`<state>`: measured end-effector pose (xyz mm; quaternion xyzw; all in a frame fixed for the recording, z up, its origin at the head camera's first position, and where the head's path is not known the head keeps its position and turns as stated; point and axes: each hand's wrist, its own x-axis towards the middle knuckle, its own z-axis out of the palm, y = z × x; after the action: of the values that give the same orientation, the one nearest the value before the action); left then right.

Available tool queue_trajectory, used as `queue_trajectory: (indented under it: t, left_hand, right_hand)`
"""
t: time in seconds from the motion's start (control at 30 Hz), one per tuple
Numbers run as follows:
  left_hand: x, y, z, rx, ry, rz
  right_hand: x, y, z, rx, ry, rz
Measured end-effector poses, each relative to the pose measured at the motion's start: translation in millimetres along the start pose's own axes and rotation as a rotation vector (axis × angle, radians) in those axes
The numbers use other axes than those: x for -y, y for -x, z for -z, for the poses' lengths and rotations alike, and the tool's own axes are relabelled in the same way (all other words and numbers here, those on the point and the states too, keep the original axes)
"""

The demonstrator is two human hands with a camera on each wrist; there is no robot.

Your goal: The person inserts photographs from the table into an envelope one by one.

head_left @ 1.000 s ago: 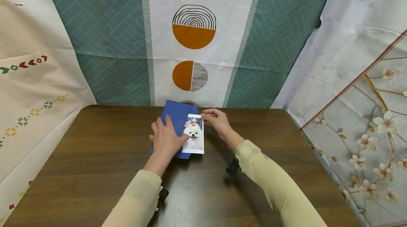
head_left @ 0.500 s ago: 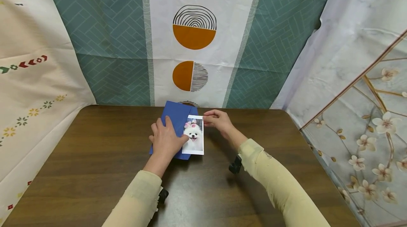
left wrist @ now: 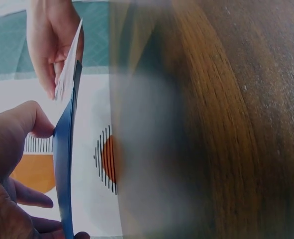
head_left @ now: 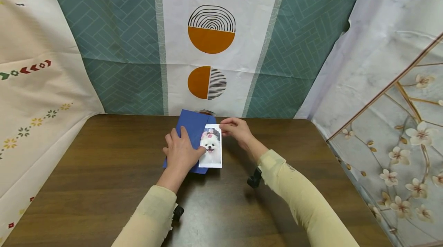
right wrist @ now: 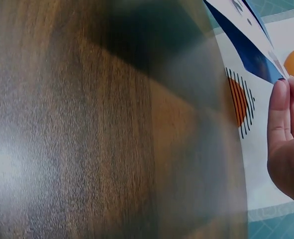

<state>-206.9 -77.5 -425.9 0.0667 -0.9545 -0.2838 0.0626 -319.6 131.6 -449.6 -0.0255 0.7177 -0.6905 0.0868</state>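
Note:
Near the back of the table, a blue envelope (head_left: 192,124) is held up off the wood. My left hand (head_left: 181,152) grips it, fingers spread over its face. In the left wrist view, the envelope (left wrist: 63,164) appears edge-on, with the thumb on one side and a fingertip past the other. A photo print (head_left: 212,156) of a white fluffy dog overlaps the envelope's right part. White border shows at its top, right and bottom; its left border is not visible. My right hand (head_left: 238,131) pinches the print's upper right edge, also visible in the right wrist view.
The brown wooden table (head_left: 104,185) spreads out around both hands. A patterned curtain (head_left: 124,47) hangs right behind its back edge. Floral cloth (head_left: 398,131) borders the right side, and cream cloth (head_left: 41,85) the left. Both wrists carry small black cameras.
The photo print and my right hand dip slightly, then rise again, with only tiny shifts. My left hand and the envelope stay almost still.

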Motion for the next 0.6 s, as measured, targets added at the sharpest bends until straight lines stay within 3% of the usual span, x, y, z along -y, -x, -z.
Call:
queue_trajectory:
  t: [0.23, 0.6]
  left_hand:
    - [-2.1, 0.6, -0.6, 0.002, 0.002, 0.002]
    - [-6.6, 1.3, 1.6, 0.007, 0.007, 0.013]
  right_hand:
    - [-1, -0.6, -9, -0.007, -0.069, 0.064]
    - [1, 0.3, -28, -0.012, -0.084, 0.077]
